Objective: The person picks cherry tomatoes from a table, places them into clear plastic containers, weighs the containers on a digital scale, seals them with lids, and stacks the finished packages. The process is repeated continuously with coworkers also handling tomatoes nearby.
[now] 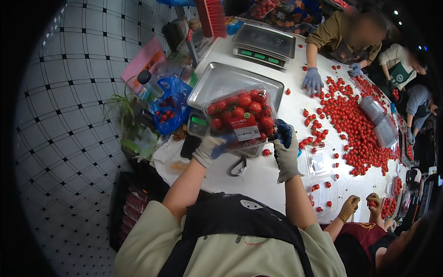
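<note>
A clear plastic clamshell box of cherry tomatoes point(238, 116) with a red and white label is held between both hands, above the near edge of a scale's metal tray point(211, 81). My left hand point(213, 147), in a white and blue work glove, grips the box's lower left side; its fingertips are partly hidden. My right hand point(286, 149), gloved alike, grips the lower right corner. The tray's scale has a lit green display point(198, 120) left of the box. A black strap loop point(237, 167) lies on the white table between my forearms.
A second digital scale point(264, 45) stands at the back. A blue plastic bag point(173, 104) with tomatoes hangs at the left. Loose cherry tomatoes point(360, 135) and stacked clear boxes point(379, 121) cover the right. A crate of packed boxes point(133, 211) stands lower left. Several co-workers handle tomatoes around the table.
</note>
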A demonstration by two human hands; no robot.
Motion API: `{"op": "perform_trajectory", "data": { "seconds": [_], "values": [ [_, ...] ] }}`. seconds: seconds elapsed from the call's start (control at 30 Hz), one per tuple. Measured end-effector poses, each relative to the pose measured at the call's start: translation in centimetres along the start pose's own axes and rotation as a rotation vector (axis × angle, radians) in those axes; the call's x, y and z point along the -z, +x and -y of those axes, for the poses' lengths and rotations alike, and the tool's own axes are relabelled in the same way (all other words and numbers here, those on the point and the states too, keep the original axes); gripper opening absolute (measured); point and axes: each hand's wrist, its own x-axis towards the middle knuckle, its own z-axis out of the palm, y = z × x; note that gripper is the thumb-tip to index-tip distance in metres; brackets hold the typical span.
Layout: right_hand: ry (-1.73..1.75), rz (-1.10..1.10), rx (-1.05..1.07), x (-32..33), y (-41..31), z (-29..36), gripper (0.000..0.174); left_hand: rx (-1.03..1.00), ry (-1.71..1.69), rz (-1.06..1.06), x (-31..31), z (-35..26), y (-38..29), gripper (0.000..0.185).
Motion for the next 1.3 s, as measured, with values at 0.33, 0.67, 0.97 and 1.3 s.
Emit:
{"op": "perform_trajectory", "data": {
  "seconds": [0.33,0.67,0.97,1.3],
  "values": [
    [0.046,0.000,-0.022,-0.4,0.7,-0.1,0.054,0.000,0.017,-0.105,0.3,0.5,0.4,0.069],
    [0.095,0.125,-0.246,-0.1,6.9,-5.6,0.070,-0.084,0.515,-0.263,2.2,-1.8,7.6,0.064],
    [-0.901,0.403,-0.128,-2.1,10.3,-0.2,0.109,0.057,0.683,-0.266,3.8,-1.7,10.6,0.072],
    [-0.791,-0.037,0.154,-0.8,10.5,1.0,0.077,-0.131,1.246,0.002,1.2,-7.1,9.0,0.108]
  ]
}}
